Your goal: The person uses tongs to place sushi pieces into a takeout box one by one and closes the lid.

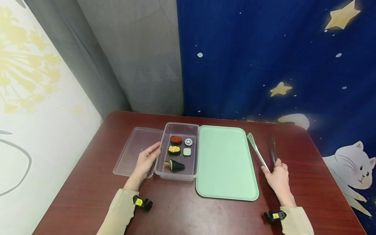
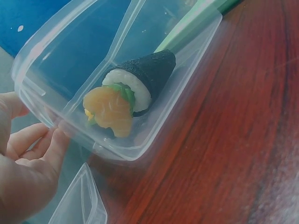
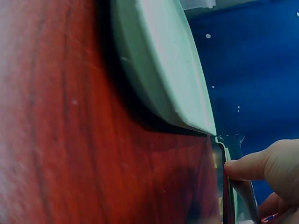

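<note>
My left hand (image 1: 146, 159) touches the left wall of a clear plastic box (image 1: 176, 176), its fingertips (image 2: 57, 133) against the outside of the wall. Inside lie several sushi pieces: a red-topped one (image 1: 176, 140), a yellow-topped one (image 1: 174, 150), a round roll (image 1: 188, 142), a squarish roll (image 1: 187, 152) and a cone-shaped hand roll (image 1: 177, 165), which shows close up in the left wrist view. My right hand (image 1: 277, 179) holds metal tongs (image 1: 258, 153) by their two arms, which stand apart with nothing between the tips. Dark patches partly obscure the tongs in the right wrist view.
A pale green tray (image 1: 224, 163) lies flat between the box and the tongs. Left of the box, a clear lid (image 1: 129, 156) rests on the reddish-brown table (image 1: 176, 209), partly behind my left hand. Curtains (image 1: 229, 65) hang beyond the table's far edge.
</note>
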A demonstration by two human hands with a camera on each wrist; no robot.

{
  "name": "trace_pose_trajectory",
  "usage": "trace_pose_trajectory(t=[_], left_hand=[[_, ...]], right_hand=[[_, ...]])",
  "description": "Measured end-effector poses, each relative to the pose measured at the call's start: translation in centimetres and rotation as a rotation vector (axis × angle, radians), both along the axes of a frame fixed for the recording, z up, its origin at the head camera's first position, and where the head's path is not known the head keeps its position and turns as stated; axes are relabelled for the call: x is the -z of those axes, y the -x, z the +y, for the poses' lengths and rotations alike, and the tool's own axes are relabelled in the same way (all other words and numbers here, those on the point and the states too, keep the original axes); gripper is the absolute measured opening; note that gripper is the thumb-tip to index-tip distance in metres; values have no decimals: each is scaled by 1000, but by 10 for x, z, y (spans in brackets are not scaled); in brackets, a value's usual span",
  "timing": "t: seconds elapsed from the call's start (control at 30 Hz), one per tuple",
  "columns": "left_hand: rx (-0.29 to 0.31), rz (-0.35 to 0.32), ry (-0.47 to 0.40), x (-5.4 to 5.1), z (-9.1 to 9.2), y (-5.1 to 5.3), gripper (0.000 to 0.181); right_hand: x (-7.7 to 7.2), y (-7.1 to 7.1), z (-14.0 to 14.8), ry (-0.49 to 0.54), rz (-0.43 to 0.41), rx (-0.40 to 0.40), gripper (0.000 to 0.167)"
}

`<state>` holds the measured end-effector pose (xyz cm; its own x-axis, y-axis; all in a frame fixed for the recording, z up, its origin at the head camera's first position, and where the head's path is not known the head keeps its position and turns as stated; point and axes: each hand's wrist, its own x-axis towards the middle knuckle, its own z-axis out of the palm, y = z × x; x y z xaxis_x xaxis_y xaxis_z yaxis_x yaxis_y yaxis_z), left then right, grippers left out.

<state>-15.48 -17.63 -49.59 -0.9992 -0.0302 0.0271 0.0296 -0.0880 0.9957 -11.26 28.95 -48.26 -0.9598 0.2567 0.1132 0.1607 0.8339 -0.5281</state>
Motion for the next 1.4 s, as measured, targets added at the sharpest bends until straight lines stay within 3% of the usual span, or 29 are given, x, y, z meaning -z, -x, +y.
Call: trace_pose_trajectory(t=[0.2, 0.73, 0.83, 0.93, 1.13, 1.4], left_hand=[[7, -3, 7, 0, -1, 0, 42], [7, -33, -3, 0, -1, 0, 42], [-9, -52, 19, -1, -2, -1, 42], [-30, -52, 57, -5, -4, 0, 41], [-36, 18, 87, -13, -16, -2, 38], [-94, 31, 47, -18, -39, -8, 41]], right_hand=[[4, 0, -5, -19, -69, 4, 76], [9, -2, -10, -51, -88, 48, 94], [10, -4, -12, -22, -37, 59, 93], [9, -5, -16, 33, 75, 51, 83], [-4, -4, -29, 129, 257, 15, 66], [-19, 6, -56, 146, 451, -125, 50]])
